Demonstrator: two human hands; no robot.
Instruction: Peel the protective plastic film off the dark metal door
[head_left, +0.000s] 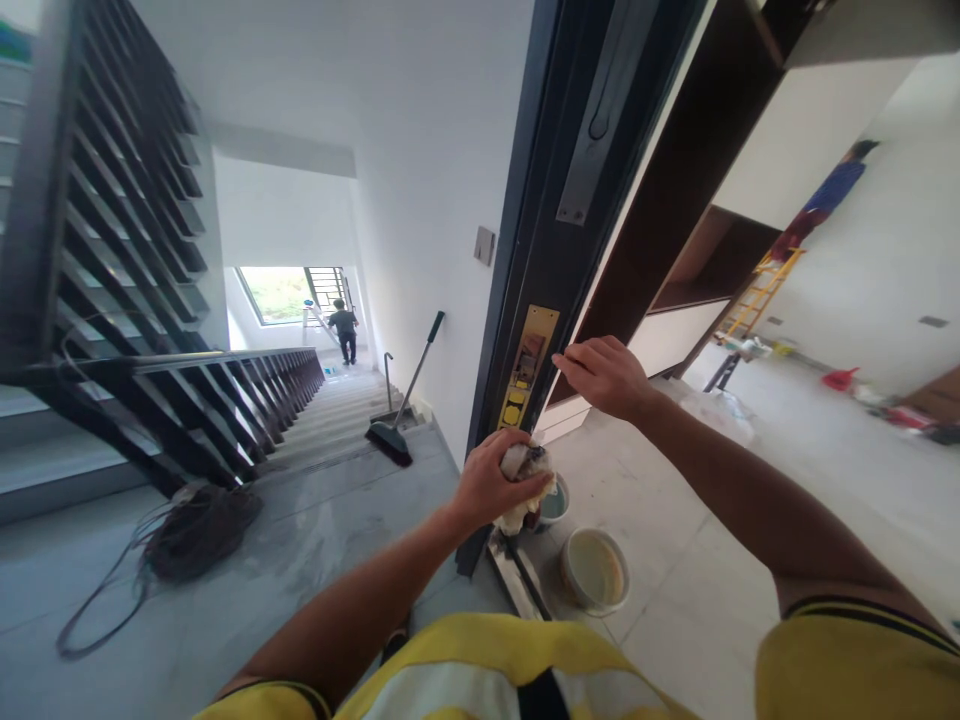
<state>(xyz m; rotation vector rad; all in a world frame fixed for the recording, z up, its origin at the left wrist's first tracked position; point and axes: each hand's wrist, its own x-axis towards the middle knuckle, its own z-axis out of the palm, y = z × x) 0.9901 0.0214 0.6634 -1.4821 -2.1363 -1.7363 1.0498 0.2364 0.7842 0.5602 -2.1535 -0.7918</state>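
In my left hand (495, 480) is a crumpled off-white rag (529, 462) with dark stains. It sits against the dark door frame (551, 250), just below a brass strike plate (529, 365) with yellow parts showing in its openings. My right hand (606, 375) is raised at the inner edge of the frame, beside the strike plate. Its fingers are curled and pressed together; whether anything small is between them cannot be made out. Higher up the frame is a long metal plate (592, 120).
Two buckets, a blue-toned one (555, 498) and a pale one (596, 570), stand by the threshold (517, 580). Left are stairs, a railing (225, 400), a broom (390, 438) and a coiled cable (199, 530). One person (345, 330) stands below; another (825, 200) is on a yellow ladder (761, 290).
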